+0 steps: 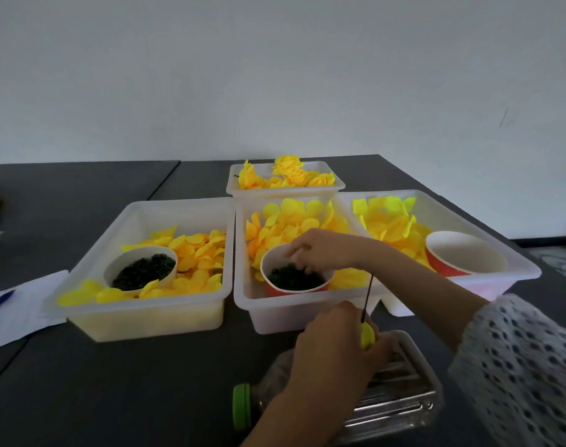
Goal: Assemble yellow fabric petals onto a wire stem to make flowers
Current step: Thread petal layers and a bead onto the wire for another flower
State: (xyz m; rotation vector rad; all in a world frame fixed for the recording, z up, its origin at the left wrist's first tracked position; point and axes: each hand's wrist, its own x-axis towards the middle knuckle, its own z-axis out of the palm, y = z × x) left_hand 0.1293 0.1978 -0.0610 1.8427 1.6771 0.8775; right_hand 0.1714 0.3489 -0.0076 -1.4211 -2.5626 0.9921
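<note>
while the left hand [339, 346] pinches a thin wire stem [367, 296] with soft yellow petals [367, 335] at its base, the right hand [320, 250] dips into the cup of dark beads [294, 279], fingers [294, 253] seemingly curled round one; grip the stiff wire, not the flimsy fabric.

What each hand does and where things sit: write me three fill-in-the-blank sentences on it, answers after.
1. The right hand reaches into the cup of dark pieces standing in the ___ bin of the front row.
2. The left hand holds a wire stem bearing a ___ petal.
3. The red cup in the right bin is ___.
Missing: middle; yellow; empty.
</note>
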